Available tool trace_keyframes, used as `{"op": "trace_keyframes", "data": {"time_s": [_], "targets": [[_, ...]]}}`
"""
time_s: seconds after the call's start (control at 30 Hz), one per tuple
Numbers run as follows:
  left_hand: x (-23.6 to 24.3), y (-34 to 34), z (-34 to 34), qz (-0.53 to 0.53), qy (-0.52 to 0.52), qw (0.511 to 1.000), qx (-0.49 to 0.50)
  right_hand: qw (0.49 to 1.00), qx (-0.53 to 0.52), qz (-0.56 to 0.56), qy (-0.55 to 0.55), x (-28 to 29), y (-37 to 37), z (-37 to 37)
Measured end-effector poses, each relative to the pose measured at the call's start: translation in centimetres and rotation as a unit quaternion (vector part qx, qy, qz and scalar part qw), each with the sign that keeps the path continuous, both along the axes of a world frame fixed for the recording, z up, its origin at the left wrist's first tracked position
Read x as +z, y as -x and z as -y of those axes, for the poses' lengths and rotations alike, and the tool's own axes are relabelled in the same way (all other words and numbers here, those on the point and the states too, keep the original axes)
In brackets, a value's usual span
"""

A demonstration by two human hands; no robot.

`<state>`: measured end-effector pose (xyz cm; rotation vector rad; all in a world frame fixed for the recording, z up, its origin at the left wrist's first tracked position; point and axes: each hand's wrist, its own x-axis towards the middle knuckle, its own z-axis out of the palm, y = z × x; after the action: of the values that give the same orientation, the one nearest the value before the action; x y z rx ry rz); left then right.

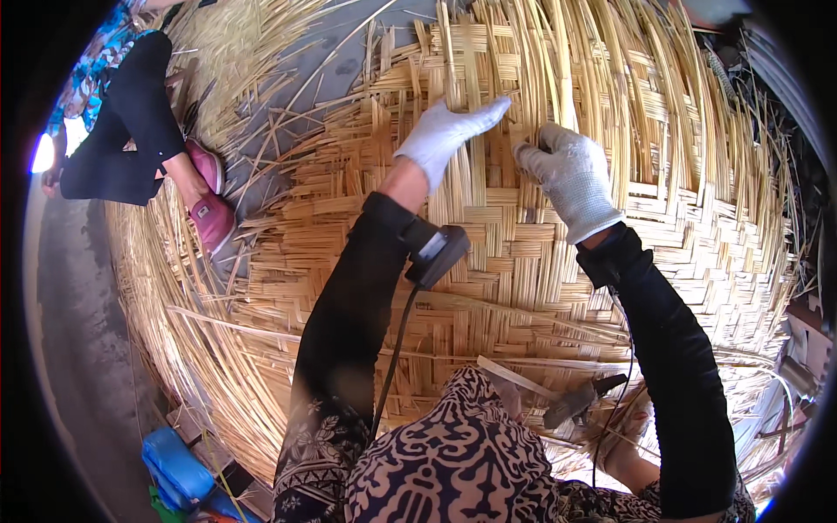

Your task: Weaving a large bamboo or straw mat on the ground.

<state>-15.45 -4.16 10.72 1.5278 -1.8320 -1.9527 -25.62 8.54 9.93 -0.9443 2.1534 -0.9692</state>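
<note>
- Two gloved hands rest on the woven mat (523, 261).
- Left hand (445, 135) lies flat, fingers open, holding nothing.
- Right hand (571, 179), just beside it, seemingly pinches a strip (565, 78).

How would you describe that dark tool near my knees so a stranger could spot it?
Start from the big woven bamboo mat. Go to its near edge, by the patterned clothing. The hatchet-like tool lies there, the only dark metal piece among pale strips.
</note>
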Motion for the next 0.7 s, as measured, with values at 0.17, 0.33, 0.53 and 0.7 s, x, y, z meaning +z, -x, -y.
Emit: {"op": "trace_keyframes", "data": {"time_s": [0.17,0.33,0.53,0.7], "targets": [[-3.1,-0.3,0.2,-0.064,0.116,0.991,0.000,0.999,-0.004,-0.031,-0.024,-0.6,0.1,0.8],[-3.3,-0.1,-0.7,-0.160,0.054,0.985,0.046,0.993,-0.005,-0.121,-0.005,-2.3,0.5,1.4],[-4.3,-1.0,-0.4,-0.089,0.109,0.990,0.001,0.996,0.072,-0.018,-0.053,-2.6,1.0,2.7],[-3.5,-2.7,-2.3,-0.378,0.063,0.901,0.205,0.926,0.314,-0.163,-0.128,-1.5,1.8,3.1]]}}
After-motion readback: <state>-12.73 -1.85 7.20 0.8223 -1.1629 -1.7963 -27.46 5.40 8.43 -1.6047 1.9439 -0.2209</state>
